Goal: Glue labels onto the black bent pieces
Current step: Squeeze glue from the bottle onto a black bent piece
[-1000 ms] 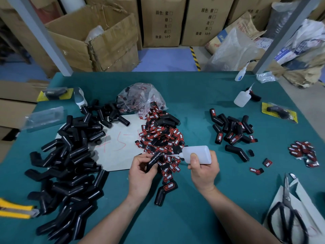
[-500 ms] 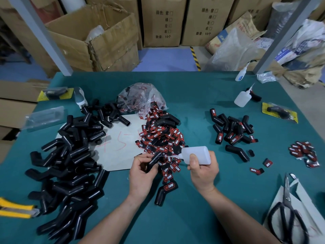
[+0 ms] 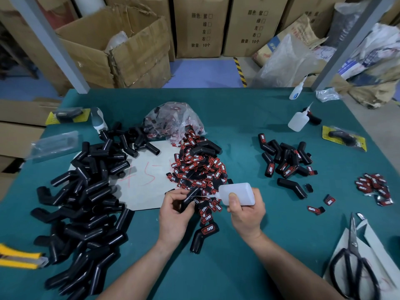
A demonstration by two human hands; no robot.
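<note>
My left hand (image 3: 174,215) grips a black bent piece (image 3: 188,199) over the near edge of the red-and-black label heap (image 3: 200,169). My right hand (image 3: 245,211) holds a translucent glue bottle (image 3: 237,192) on its side, its thin nozzle pointing left and touching the held piece. A bent piece with a label on it (image 3: 202,237) lies just below my hands. A big pile of bare black bent pieces (image 3: 86,198) fills the left of the green table (image 3: 238,267). A smaller group of labelled pieces (image 3: 285,158) lies to the right.
Scissors (image 3: 352,263) lie on white paper at the near right, a yellow utility knife (image 3: 20,256) at the near left. More glue bottles (image 3: 297,120) stand at the far right, a small label heap (image 3: 374,187) at the right edge. A plastic bag (image 3: 173,120) lies behind the labels.
The glue bottle and its nozzle have shifted slightly left along the held piece. Both hands otherwise stay in place.
</note>
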